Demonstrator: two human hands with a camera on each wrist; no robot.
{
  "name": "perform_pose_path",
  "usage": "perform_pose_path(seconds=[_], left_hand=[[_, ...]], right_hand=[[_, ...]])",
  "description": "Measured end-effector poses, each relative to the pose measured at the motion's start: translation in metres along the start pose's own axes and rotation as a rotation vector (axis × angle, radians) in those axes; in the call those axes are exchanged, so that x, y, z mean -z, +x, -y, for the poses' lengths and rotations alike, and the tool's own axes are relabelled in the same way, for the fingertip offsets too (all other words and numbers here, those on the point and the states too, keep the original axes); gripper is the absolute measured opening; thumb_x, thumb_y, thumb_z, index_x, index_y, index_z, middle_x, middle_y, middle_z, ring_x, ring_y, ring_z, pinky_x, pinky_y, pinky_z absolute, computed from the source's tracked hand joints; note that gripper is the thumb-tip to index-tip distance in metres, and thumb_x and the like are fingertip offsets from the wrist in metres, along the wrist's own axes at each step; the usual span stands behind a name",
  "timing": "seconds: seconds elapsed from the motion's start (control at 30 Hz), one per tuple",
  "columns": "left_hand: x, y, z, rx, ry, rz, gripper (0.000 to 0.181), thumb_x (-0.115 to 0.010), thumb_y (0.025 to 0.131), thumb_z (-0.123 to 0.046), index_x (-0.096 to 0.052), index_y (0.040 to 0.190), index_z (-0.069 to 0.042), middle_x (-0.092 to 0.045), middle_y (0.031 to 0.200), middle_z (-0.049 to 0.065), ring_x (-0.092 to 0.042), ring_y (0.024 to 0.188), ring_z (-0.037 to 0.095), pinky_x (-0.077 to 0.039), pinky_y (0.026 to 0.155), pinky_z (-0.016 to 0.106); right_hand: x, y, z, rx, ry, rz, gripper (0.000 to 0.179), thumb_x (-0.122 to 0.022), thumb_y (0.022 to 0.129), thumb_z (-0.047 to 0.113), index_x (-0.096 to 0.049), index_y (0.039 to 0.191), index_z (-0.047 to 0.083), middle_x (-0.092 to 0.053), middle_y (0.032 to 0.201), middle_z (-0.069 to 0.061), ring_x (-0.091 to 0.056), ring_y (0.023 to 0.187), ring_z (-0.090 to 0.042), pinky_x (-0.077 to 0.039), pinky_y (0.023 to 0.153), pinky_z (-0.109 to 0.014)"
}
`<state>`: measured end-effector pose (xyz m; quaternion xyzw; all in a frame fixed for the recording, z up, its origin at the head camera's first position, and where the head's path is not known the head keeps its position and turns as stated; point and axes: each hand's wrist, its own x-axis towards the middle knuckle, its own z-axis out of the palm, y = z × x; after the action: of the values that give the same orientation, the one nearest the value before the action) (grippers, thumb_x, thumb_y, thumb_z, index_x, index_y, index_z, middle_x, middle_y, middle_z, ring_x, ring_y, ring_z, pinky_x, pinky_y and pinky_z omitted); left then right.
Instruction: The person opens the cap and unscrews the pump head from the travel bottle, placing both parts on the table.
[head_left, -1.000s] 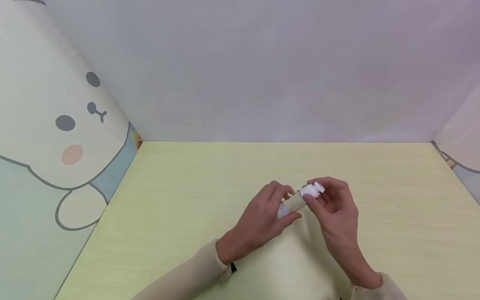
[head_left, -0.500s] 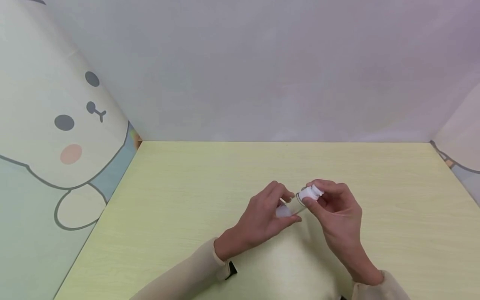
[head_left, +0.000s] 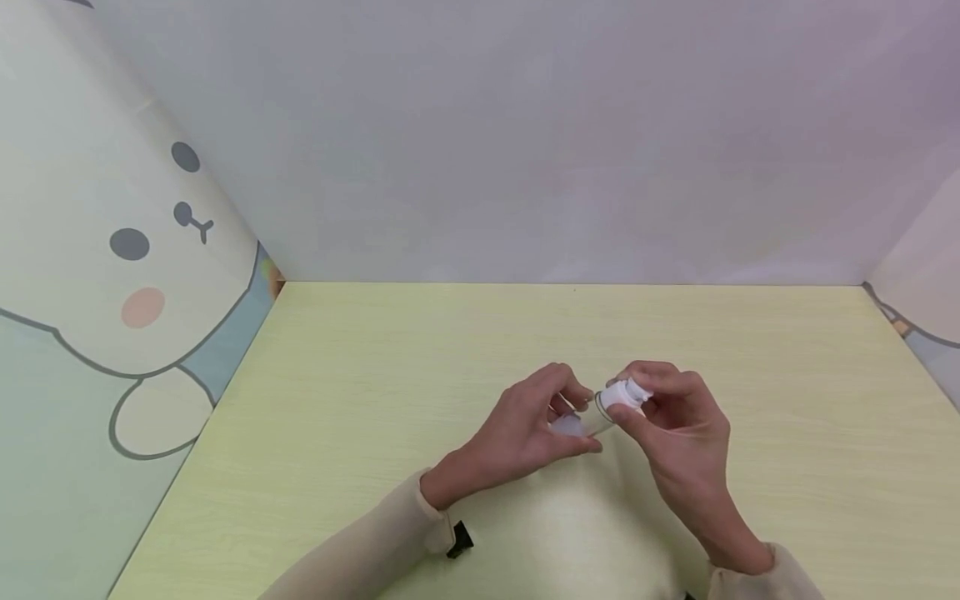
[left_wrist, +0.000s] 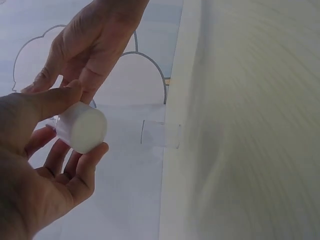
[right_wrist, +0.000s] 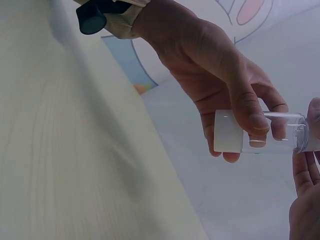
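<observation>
1. Fingers: left hand (head_left: 517,427) curls round clear bottle (right_wrist: 286,135); right hand (head_left: 688,429) pinches white fitting (head_left: 621,396) at other end.
2. Bottle tilted, above worktop (head_left: 375,358), roughly midway between left and right edges.
3. Likely working fitting: hold ends in line, grip lightly.
4. Clear section: no contents visible; white end (left_wrist: 90,131) opaque.
5. Faint clear cylinder (left_wrist: 160,134), seemingly upright toward far edge.

Clear bottle (right_wrist: 275,145), white at both ends

The see-through cylinder lies aslant at four o'clock from the head view's centre. There, its flat, round white end (left_wrist: 90,131) points to eight o'clock; its stepped white end (head_left: 624,395) points to two, beside a thin ring (right_wrist: 301,134).
</observation>
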<state>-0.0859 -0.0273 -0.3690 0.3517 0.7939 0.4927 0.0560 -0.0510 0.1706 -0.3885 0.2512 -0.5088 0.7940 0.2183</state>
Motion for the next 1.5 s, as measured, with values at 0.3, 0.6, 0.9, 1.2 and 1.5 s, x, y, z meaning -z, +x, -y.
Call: perform_pose_path(seconds=[0.3,0.6,0.9,1.2,1.5], left_hand=[[0.005,0.002,0.005,0.102,-0.269,0.142,0.039,-0.089,0.083,-0.013,-0.06,0.108,-0.017,-0.071,0.111,0.002,-0.065,0.088,0.003,-0.061,0.08,0.025],[0.008,0.002,0.003,0.123,-0.388,0.18,0.04,-0.087,0.084,-0.007,-0.059,0.11,-0.015,-0.071,0.112,0.012,-0.065,0.09,0.006,-0.062,0.081,0.028],[0.005,0.001,0.002,0.167,-0.349,0.078,0.043,-0.088,0.084,-0.013,-0.057,0.114,-0.019,-0.066,0.112,-0.003,-0.065,0.088,0.007,-0.061,0.078,0.028],[-0.002,0.0,0.001,0.218,-0.257,-0.002,0.048,-0.089,0.084,-0.02,-0.058,0.119,-0.02,-0.066,0.107,-0.007,-0.065,0.086,0.007,-0.058,0.078,0.026],[-0.007,-0.002,-0.004,0.214,-0.214,-0.005,0.047,-0.089,0.084,-0.019,-0.056,0.118,-0.02,-0.066,0.109,-0.002,-0.064,0.086,0.006,-0.057,0.078,0.024]], right_hand=[[0.002,0.002,0.004,0.031,0.044,0.076,0.038,-0.067,0.083,-0.027,-0.057,0.118,-0.016,-0.07,0.117,-0.018,-0.069,0.107,-0.027,-0.059,0.088,-0.025],[0.003,0.007,0.008,0.041,0.067,0.155,0.038,-0.065,0.087,-0.023,-0.055,0.123,-0.018,-0.071,0.122,-0.021,-0.069,0.114,-0.029,-0.059,0.094,-0.028],[-0.001,0.006,0.012,-0.04,-0.023,0.102,0.058,-0.061,0.085,-0.03,-0.039,0.138,-0.018,-0.059,0.137,-0.021,-0.063,0.125,-0.028,-0.055,0.107,-0.032],[-0.011,0.004,0.015,-0.114,-0.156,-0.072,0.056,-0.063,0.081,-0.034,-0.04,0.129,-0.017,-0.053,0.124,-0.013,-0.062,0.11,-0.02,-0.058,0.09,-0.023],[-0.017,0.004,0.022,-0.268,-0.279,-0.141,0.05,-0.067,0.083,-0.028,-0.045,0.124,-0.009,-0.054,0.118,-0.006,-0.064,0.104,-0.015,-0.057,0.089,-0.019]])
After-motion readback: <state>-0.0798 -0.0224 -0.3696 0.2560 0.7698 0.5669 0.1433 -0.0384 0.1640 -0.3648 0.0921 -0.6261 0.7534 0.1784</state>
